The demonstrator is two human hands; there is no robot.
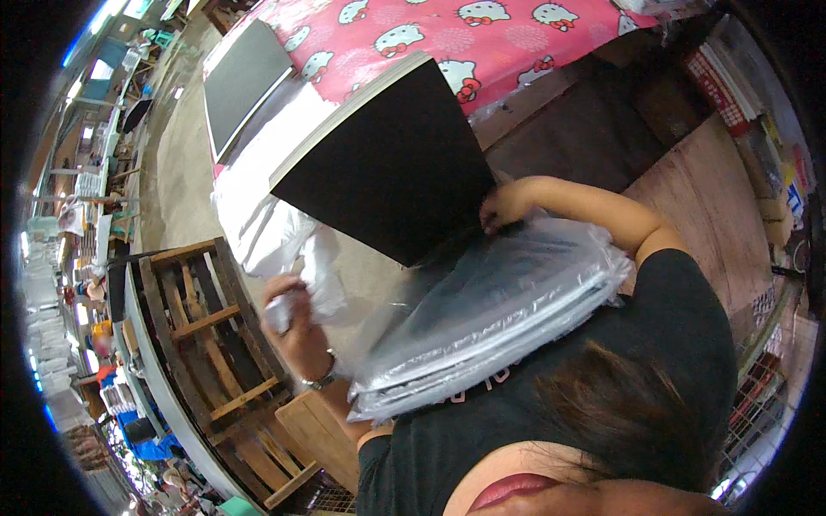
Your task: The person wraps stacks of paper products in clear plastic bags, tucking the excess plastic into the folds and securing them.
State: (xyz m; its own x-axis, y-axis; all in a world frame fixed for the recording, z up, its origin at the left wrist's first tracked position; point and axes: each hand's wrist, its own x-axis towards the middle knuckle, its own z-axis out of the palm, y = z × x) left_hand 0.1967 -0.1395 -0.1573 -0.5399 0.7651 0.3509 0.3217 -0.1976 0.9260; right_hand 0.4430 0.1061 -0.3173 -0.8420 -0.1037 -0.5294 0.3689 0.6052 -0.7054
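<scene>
A thick stack with a black face (387,163) and pale layered edges stands tilted in front of me, against the table. My right hand (508,205) has its fingers curled at the stack's right corner, where a clear plastic bag (508,284) meets it. That bag holds flat, pale-edged layers and leans against my body. My left hand (297,331), with a watch on its wrist, is closed around a small whitish thing (280,311), too blurred to name. White plastic sheeting (267,215) hangs off the table just beyond that hand.
A pink patterned cloth (516,52) covers the table; another dark flat board (245,86) lies at its far left. A wooden pallet (202,318) is at my left. Brown boards (697,206) and stacked red-and-white goods (723,86) are on the right.
</scene>
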